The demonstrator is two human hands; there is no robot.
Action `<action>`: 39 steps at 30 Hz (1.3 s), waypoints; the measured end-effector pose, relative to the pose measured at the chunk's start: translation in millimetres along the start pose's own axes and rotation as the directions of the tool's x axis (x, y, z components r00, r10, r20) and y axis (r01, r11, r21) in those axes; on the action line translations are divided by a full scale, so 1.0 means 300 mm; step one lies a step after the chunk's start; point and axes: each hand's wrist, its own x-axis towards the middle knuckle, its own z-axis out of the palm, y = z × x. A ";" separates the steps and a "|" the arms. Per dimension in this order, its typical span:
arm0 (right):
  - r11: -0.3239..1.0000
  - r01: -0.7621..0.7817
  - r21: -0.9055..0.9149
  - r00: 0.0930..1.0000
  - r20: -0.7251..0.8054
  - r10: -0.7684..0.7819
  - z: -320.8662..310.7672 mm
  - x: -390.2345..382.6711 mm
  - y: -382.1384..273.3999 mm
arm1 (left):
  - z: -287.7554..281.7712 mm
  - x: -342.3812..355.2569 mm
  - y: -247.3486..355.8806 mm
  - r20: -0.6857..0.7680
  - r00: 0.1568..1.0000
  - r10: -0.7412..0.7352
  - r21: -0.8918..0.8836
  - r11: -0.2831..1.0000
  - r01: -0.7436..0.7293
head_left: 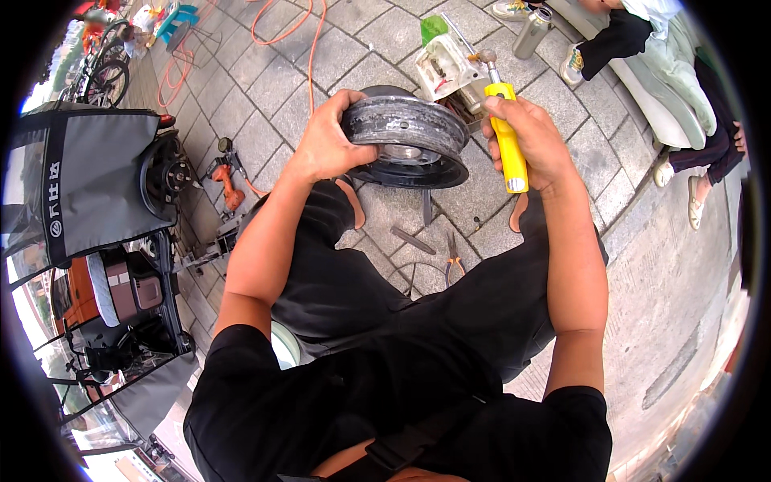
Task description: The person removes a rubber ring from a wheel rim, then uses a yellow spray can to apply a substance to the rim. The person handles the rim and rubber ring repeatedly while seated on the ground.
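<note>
My left hand (331,138) grips the left side of a worn metal wheel rim (405,120), with the thumb on its near side. Scuffed grey metal shows around the rim's outer band, and its lower edge is black. In my right hand (534,138) is a yellow-handled tool (508,149), its thin metal shaft pointing away from me to a small brownish rounded head. The tool is apart from the rim, to its right. Below the rim on the paving lie a dark flat bar (413,240) and pliers (454,259) with orange-and-black handles.
Beyond the rim sits a cut-open white container (446,67) with small items, and a metal bottle (532,34) stands beside it. An orange impact tool (232,189) lies left, with an orange hose (313,48) nearby. A covered vehicle (100,185) stands left; people sit at right.
</note>
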 end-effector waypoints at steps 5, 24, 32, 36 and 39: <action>1.000 -0.007 -0.003 1.000 -0.001 0.007 -0.002 -0.008 0.004 | 0.012 0.000 -0.008 -0.014 0.999 -0.029 -0.086 0.996 0.027; 1.000 -0.027 0.000 0.999 0.039 0.027 0.006 -0.006 0.012 | 0.029 -0.015 0.033 -0.063 0.989 0.132 0.215 0.970 -0.116; 1.000 -0.014 -0.016 0.999 0.031 0.015 0.008 -0.005 0.017 | 0.035 -0.015 0.033 -0.065 0.982 0.178 0.237 0.959 -0.158; 1.000 -0.016 -0.015 0.999 0.034 0.017 0.013 -0.011 0.011 | 0.038 -0.017 0.028 -0.067 0.982 0.178 0.240 0.958 -0.157; 1.000 -0.020 -0.011 0.998 0.055 0.021 0.007 -0.010 0.013 | 0.041 -0.015 0.024 -0.067 0.980 0.185 0.239 0.957 -0.164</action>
